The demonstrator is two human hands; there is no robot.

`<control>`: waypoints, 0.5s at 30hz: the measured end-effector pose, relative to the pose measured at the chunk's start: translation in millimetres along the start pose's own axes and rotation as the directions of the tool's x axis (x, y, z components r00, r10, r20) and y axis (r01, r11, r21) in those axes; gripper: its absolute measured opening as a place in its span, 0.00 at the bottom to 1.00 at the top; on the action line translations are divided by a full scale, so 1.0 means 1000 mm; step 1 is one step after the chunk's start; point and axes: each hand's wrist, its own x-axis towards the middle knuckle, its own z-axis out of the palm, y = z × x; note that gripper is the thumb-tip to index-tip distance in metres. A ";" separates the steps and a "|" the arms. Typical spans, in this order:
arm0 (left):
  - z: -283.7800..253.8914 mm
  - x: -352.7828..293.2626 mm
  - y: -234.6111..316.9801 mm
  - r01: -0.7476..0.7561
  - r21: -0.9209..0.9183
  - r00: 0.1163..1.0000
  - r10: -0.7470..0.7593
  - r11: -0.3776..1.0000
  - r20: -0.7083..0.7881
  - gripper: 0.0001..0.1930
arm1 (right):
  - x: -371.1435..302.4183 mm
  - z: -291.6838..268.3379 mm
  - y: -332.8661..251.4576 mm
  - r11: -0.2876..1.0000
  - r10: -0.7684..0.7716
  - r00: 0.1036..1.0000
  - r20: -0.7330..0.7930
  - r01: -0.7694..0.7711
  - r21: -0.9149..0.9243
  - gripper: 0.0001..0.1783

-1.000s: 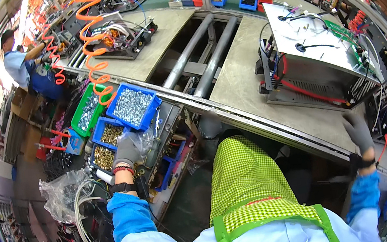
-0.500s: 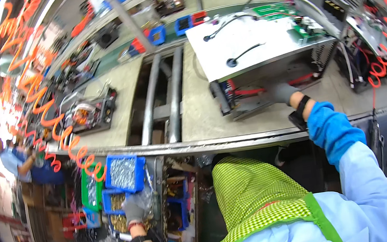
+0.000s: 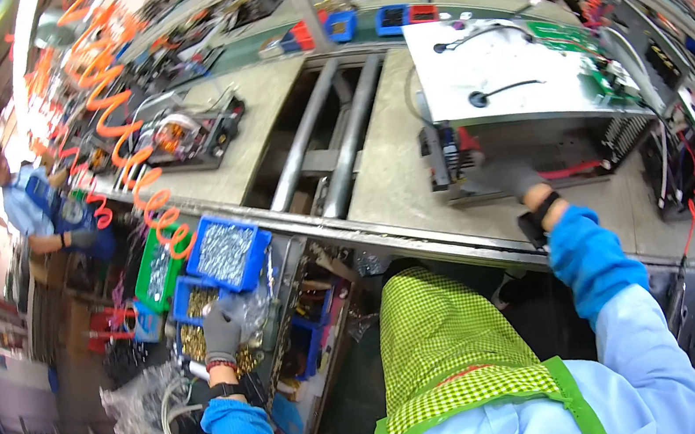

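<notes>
My left hand [image 3: 223, 328], in a grey glove, is at a blue bin [image 3: 184, 304] of small brass-coloured fasteners [image 3: 193, 341]. Its fingers are partly hidden, so whether they hold a piece I cannot make out. A grey glove also covers my right hand [image 3: 509, 176], which reaches into the open front of a metal equipment case [image 3: 572, 137]. Motion smears its fingers. Red wiring [image 3: 581, 168] runs inside the case. On the white top panel [image 3: 469, 67] lie black cables [image 3: 507, 91] and green circuit boards [image 3: 608, 81].
A blue bin of silvery screws [image 3: 230, 251] and a green bin [image 3: 158, 275] stand beside my left hand. Metal rollers [image 3: 309, 133] bridge a gap in the workbench [image 3: 387, 154]. Another open unit [image 3: 185, 138] sits left. Orange coiled hoses [image 3: 116, 116] hang down. A co-worker [image 3: 40, 207] stands far left.
The view has turned, and the bench appears tilted and shifted right. My left hand is still at the brass fasteners, its fingers showing more. My right hand remains at the case's front opening.
</notes>
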 end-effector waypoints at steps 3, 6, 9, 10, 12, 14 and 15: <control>-0.018 -0.013 -0.005 0.206 -0.639 0.971 -0.237 0.741 0.038 0.08 | -0.038 -0.006 0.034 0.929 -0.253 0.857 -0.450 0.345 0.135 0.23; -0.046 -0.019 0.007 0.145 -0.989 0.937 -0.316 -0.027 0.146 0.09 | -0.087 -0.036 0.025 0.903 -0.229 0.897 -0.379 0.341 0.261 0.22; -0.059 -0.018 0.033 0.032 -0.904 0.997 -0.051 -0.426 0.060 0.11 | -0.103 -0.032 0.037 0.848 -0.308 0.867 -0.391 0.437 0.301 0.22; -0.060 -0.011 0.050 0.055 -0.885 0.997 0.071 -0.463 0.025 0.11 | -0.106 -0.029 0.038 0.768 -0.390 0.790 -0.474 0.562 0.306 0.21; -0.057 0.006 0.096 0.140 -0.833 0.963 0.270 -0.536 -0.012 0.14 | -0.108 -0.022 0.042 0.783 -0.385 0.781 -0.492 0.559 0.273 0.21; -0.039 0.024 0.143 0.249 -0.775 0.906 0.423 -0.581 -0.026 0.15 | -0.109 -0.021 0.048 0.812 -0.360 0.775 -0.519 0.534 0.235 0.21; -0.028 0.032 0.171 0.310 -0.746 0.876 0.481 -0.589 -0.016 0.15 | -0.109 -0.021 0.045 0.795 -0.382 0.775 -0.503 0.553 0.250 0.21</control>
